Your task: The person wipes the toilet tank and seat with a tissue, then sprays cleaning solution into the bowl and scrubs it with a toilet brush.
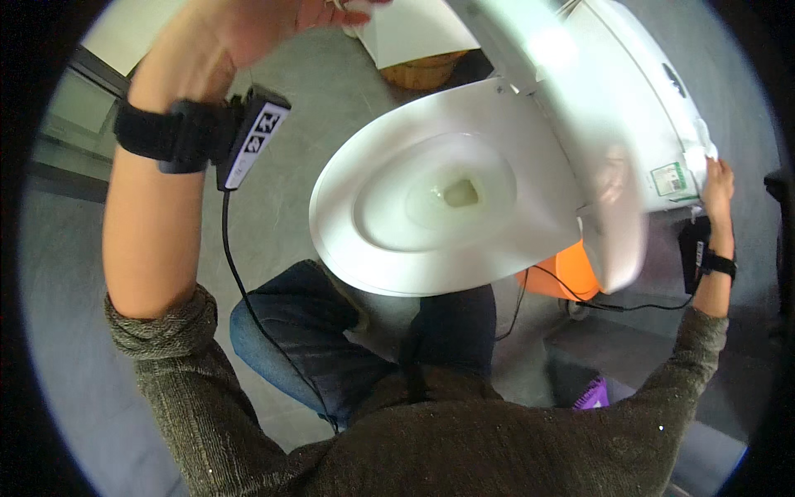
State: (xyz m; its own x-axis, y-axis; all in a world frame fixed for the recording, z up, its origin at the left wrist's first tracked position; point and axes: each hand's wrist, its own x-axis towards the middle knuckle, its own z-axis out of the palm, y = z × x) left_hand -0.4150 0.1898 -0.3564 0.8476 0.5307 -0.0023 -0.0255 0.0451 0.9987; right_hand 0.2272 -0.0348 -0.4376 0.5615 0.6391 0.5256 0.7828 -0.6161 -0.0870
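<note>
A white toilet bowl (404, 264) stands before me with water at its bottom. Its lid (612, 230) is raised towards the white cistern (646, 143), which bears a green-edged label and a flush button. At the cistern's far right edge, my right hand (718, 186) holds a crumpled white cloth or tissue (700, 152) against the side. My left hand (279, 22) is lifted at the upper left, blurred and partly cut off by the frame. Something white shows by its fingertips; whether it is gripped is unclear.
An orange bin (577, 270) stands beside the toilet, and a purple packet (593, 394) lies lower right. A wooden tub (422, 71) sits under a white panel (416, 31). Black cables (233, 261) hang from the wrist-worn devices, across my leg and near the bin.
</note>
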